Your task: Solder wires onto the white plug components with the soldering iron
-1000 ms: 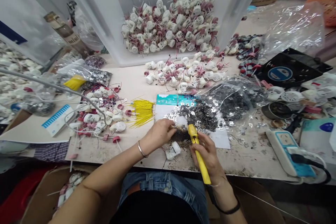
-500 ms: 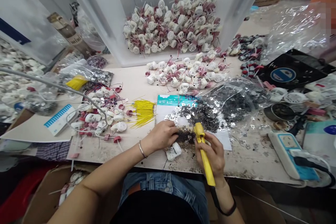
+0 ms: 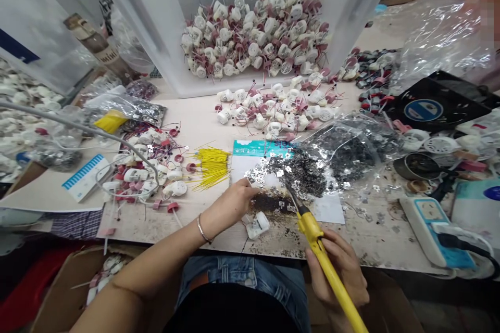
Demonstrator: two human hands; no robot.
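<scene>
My right hand (image 3: 344, 265) grips a yellow soldering iron (image 3: 311, 229), its dark tip slanting up and left to the edge of the small metal pieces (image 3: 308, 174). My left hand (image 3: 228, 205) has its thumb and fingers closed together above the dark, soiled patch (image 3: 273, 203); whatever they pinch is too small or hidden to name. Just below those fingertips a white plastic housing (image 3: 258, 226) lies on the table, apart from the iron. To the left of my left hand is a bundle of yellow wires (image 3: 213, 167).
Wired white housings fill a translucent bin (image 3: 177, 86) at the back, with more heaped before it. A clear bag of dark pieces (image 3: 351, 145), a metal cup (image 3: 416, 166) and a power strip (image 3: 433, 231) stand on the right. A ruler-like card (image 3: 86, 177) lies left.
My right hand has moved down and to the right with the soldering iron, which now leans more to the left. My left hand has shifted slightly left, away from the white housing.
</scene>
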